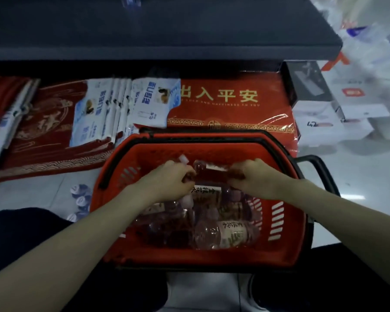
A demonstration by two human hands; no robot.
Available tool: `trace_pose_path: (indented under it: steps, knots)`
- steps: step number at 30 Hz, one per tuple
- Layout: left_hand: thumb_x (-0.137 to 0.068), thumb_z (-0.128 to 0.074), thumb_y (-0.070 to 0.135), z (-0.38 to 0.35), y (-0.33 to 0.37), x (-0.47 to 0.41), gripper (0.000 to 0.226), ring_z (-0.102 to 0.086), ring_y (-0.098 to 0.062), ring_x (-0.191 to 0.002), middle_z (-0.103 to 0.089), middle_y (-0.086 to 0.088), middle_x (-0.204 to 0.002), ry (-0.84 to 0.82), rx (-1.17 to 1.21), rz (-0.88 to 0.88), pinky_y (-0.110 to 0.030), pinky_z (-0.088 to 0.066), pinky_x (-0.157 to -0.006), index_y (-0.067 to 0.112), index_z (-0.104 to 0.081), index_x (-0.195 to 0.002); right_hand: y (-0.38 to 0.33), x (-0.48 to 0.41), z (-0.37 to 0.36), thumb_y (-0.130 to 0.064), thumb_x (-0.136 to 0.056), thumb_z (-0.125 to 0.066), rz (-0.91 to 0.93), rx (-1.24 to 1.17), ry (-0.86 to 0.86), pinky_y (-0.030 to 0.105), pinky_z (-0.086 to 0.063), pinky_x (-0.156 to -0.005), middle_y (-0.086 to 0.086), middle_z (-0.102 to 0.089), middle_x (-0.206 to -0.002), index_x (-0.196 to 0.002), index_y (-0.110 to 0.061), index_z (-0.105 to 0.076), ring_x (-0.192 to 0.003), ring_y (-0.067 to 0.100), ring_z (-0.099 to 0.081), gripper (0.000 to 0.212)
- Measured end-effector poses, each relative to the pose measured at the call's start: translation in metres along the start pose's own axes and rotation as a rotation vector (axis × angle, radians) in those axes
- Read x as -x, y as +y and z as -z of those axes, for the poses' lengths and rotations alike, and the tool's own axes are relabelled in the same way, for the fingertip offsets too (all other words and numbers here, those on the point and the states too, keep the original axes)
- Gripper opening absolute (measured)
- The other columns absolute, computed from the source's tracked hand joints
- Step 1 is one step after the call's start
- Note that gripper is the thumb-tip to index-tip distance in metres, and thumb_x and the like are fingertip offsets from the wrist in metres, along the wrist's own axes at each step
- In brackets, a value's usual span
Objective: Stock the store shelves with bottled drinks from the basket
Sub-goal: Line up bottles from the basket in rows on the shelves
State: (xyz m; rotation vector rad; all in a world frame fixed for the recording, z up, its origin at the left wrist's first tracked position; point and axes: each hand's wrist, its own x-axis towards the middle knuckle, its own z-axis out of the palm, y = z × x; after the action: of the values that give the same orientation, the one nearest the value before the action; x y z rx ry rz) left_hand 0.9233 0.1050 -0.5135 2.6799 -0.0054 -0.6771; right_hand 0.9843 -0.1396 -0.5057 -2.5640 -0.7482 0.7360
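A bottle with a red label (209, 174) lies crosswise over the heap of bottled drinks (221, 235) in the red basket (286, 224). Your left hand (167, 180) grips its white-capped end, your right hand (256, 176) curls over the other end. The basket sits on the floor before a dark shelf (162, 39); red doormats (230, 104) lie just beyond.

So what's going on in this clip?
A person crouches over a red shopping basket on the floor in front of a dark shelf. The left hand and right hand both grip the ends of one bottle lying sideways at the basket's far end. More bottles lie below. Nothing from the basket is visibly shelved.
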Motion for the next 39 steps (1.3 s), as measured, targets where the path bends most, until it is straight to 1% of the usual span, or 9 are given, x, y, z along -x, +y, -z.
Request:
trace_pose_path:
  steps: [5, 9, 12, 18, 21, 23, 29, 33, 39]
  knots:
    - [-0.088, -0.074, 0.053, 0.009, -0.025, -0.009, 0.064, -0.059, -0.022, -0.120, -0.060, 0.000, -0.136, -0.276, -0.162, 0.106, -0.033, -0.051, -0.098, 0.032, -0.053, -0.145, 0.006, 0.001, -0.033, -0.031, -0.093, -0.066, -0.006, 0.017, -0.112, 0.027, -0.053, -0.081, 0.001, -0.077, -0.107, -0.111, -0.018, -0.076, -0.100, 0.019, -0.072, 0.024]
    - [-0.076, -0.086, 0.050, 0.007, -0.042, -0.006, 0.082, -0.057, -0.020, -0.125, -0.057, 0.005, -0.143, -0.331, -0.165, 0.115, -0.033, -0.050, -0.100, 0.035, -0.049, -0.148, 0.009, -0.006, -0.048, -0.048, -0.082, -0.063, -0.035, -0.023, -0.169, 0.038, -0.060, -0.080, -0.002, -0.076, -0.096, -0.103, -0.020, -0.075, -0.089, 0.016, -0.073, 0.037]
    - [-0.071, -0.092, 0.042, 0.002, -0.050, -0.001, 0.094, -0.052, -0.020, -0.131, -0.051, 0.007, -0.148, -0.410, -0.167, 0.127, -0.032, -0.047, -0.101, 0.035, -0.043, -0.152, 0.021, -0.021, -0.053, -0.048, -0.082, -0.070, -0.192, -0.048, -0.213, 0.031, -0.059, -0.070, 0.000, -0.074, -0.092, -0.102, -0.019, -0.075, -0.082, 0.017, -0.071, 0.036]
    - [-0.067, -0.096, 0.033, -0.022, -0.071, 0.005, 0.094, -0.053, -0.021, -0.130, -0.056, 0.006, -0.141, -0.397, -0.133, 0.075, -0.037, -0.046, -0.109, 0.032, -0.047, -0.146, 0.014, -0.024, -0.070, -0.039, -0.095, -0.072, -0.787, -1.039, -0.304, 0.040, -0.056, -0.081, 0.022, -0.067, -0.094, -0.098, -0.003, -0.062, -0.080, 0.030, -0.068, 0.038]
    - [-0.062, -0.097, 0.036, -0.028, -0.077, 0.006, 0.095, -0.053, -0.020, -0.128, -0.058, 0.007, -0.138, -0.357, -0.096, 0.044, -0.040, -0.048, -0.108, 0.033, -0.048, -0.143, 0.009, -0.029, -0.083, -0.038, -0.093, -0.073, -0.831, -1.247, -0.213, 0.046, -0.052, -0.103, 0.033, -0.060, -0.114, -0.126, 0.000, -0.055, -0.106, 0.042, -0.064, 0.054]
    - [-0.062, -0.098, 0.036, -0.028, -0.078, 0.005, 0.095, -0.053, -0.019, -0.128, -0.057, 0.007, -0.139, -0.354, -0.096, 0.035, -0.041, -0.048, -0.108, 0.032, -0.049, -0.143, 0.002, -0.032, -0.086, -0.039, -0.098, -0.067, -0.843, -1.354, -0.163, 0.049, -0.053, -0.104, 0.033, -0.063, -0.111, -0.125, 0.001, -0.056, -0.107, 0.044, -0.065, 0.049]
    - [-0.065, -0.097, 0.025, -0.023, -0.076, 0.003, 0.077, -0.057, -0.019, -0.116, -0.062, 0.004, -0.126, -0.373, -0.094, 0.023, -0.037, -0.052, -0.100, 0.025, -0.057, -0.131, -0.020, -0.048, -0.101, -0.052, -0.103, -0.052, -0.861, -1.346, -0.128, 0.054, -0.055, -0.098, 0.020, -0.072, -0.123, -0.124, -0.010, -0.067, -0.114, 0.038, -0.069, 0.050]
    - [-0.053, -0.101, 0.032, -0.028, -0.079, 0.005, 0.074, -0.061, -0.017, -0.106, -0.064, 0.008, -0.113, -0.268, -0.084, 0.006, -0.041, -0.057, -0.093, 0.026, -0.064, -0.117, -0.020, -0.061, -0.110, -0.045, -0.095, -0.056, -0.895, -1.265, -0.039, 0.045, -0.060, -0.064, 0.016, -0.077, -0.112, -0.120, -0.010, -0.067, -0.090, 0.035, -0.072, 0.045]
    - [-0.054, -0.095, 0.050, -0.032, -0.073, 0.015, 0.080, -0.058, -0.018, -0.115, -0.059, 0.008, -0.122, -0.163, -0.197, 0.029, -0.043, -0.056, -0.092, 0.032, -0.056, -0.122, -0.028, -0.058, -0.118, -0.054, -0.076, -0.080, -0.944, -1.219, 0.227, 0.059, -0.061, -0.074, 0.022, -0.070, -0.101, -0.107, -0.005, -0.061, -0.088, 0.040, -0.072, 0.062]
